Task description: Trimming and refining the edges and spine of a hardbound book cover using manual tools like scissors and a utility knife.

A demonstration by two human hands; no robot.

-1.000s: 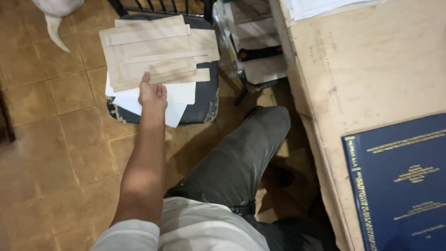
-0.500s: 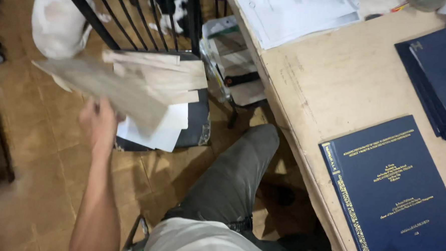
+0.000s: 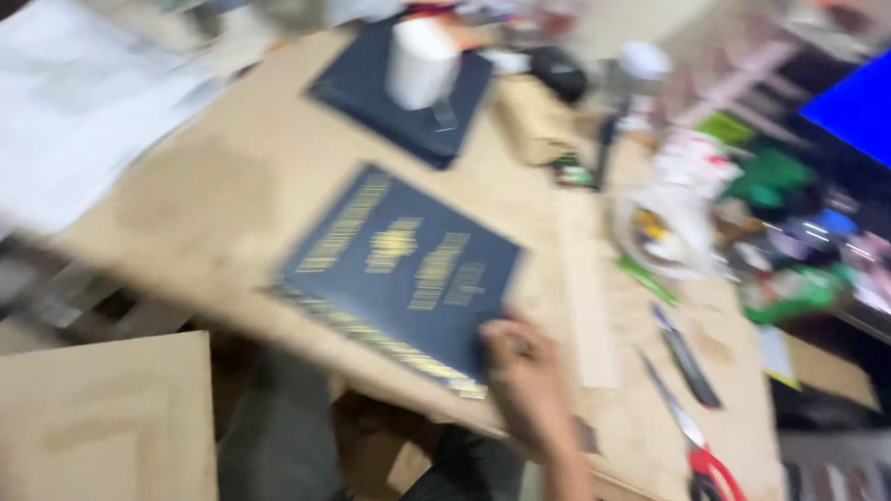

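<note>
On the wooden table (image 3: 227,211), head view: right hand (image 3: 522,379) rests on the near right corner of the dark blue hardcover book (image 3: 400,269) with gold lettering; fingers curled over the edge, grip too blurred to confirm. Second dark book (image 3: 367,102) farther back, white roll (image 3: 421,61) standing on it. Right of the hand: wooden ruler (image 3: 586,287), utility knife (image 3: 686,356), red-handled scissors (image 3: 702,457). White papers (image 3: 70,124) far left. Brown board (image 3: 82,425) lower left, cut off by frame. Left hand out of frame. Clutter at right is motion-blurred, unreadable.
</note>
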